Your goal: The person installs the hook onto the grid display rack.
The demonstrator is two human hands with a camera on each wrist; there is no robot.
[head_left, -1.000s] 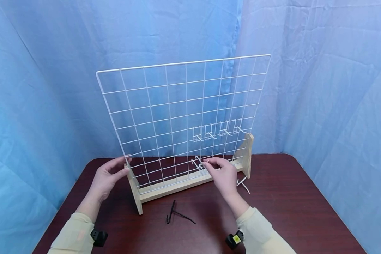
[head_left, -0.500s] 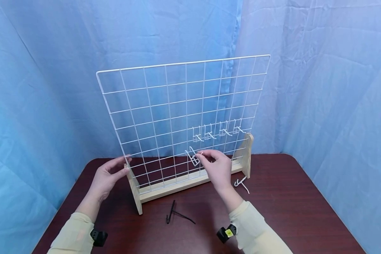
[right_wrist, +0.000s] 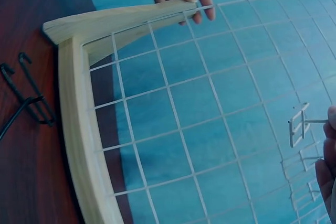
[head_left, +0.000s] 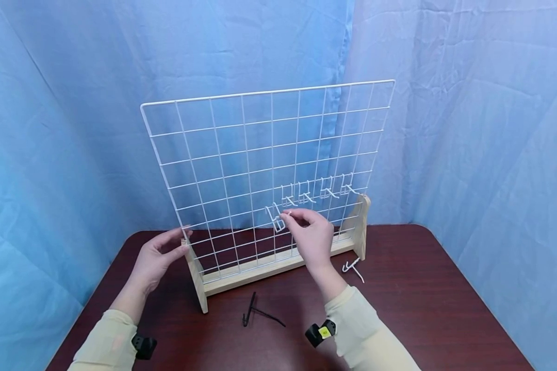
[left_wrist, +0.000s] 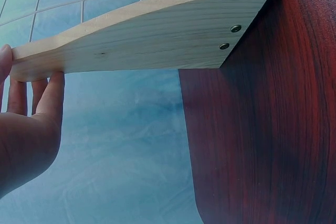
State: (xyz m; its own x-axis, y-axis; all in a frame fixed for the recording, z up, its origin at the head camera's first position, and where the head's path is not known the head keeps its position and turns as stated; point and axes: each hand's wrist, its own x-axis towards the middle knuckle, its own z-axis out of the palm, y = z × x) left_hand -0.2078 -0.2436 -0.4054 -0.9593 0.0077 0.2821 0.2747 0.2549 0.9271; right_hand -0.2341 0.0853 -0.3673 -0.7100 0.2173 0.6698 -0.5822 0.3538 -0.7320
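Note:
A white wire grid panel point(head_left: 269, 93) stands upright in a wooden stand with a base bar point(head_left: 255, 272). My left hand point(head_left: 149, 264) grips the top of the stand's left side piece point(left_wrist: 142, 35), thumb on one face and fingers on the other. Between thumb and fingertips, my right hand point(head_left: 313, 238) pinches the prong of a white grid hook point(head_left: 276, 222). Its two bent tips point up, close before the lower middle of the grid. Several matching white hooks point(head_left: 290, 200) hang in a row on the grid, just above and right of that hand.
On the dark red tabletop point(head_left: 427, 309), a black hook point(head_left: 252, 307) lies in front of the stand. Another white hook point(head_left: 353, 266) lies by the stand's right foot point(head_left: 362, 232). Blue curtains point(head_left: 492, 129) surround the table.
My right hand has moved up and left with the white hook, from low near the base bar to beside the row of hung hooks. The left hand has stayed in place.

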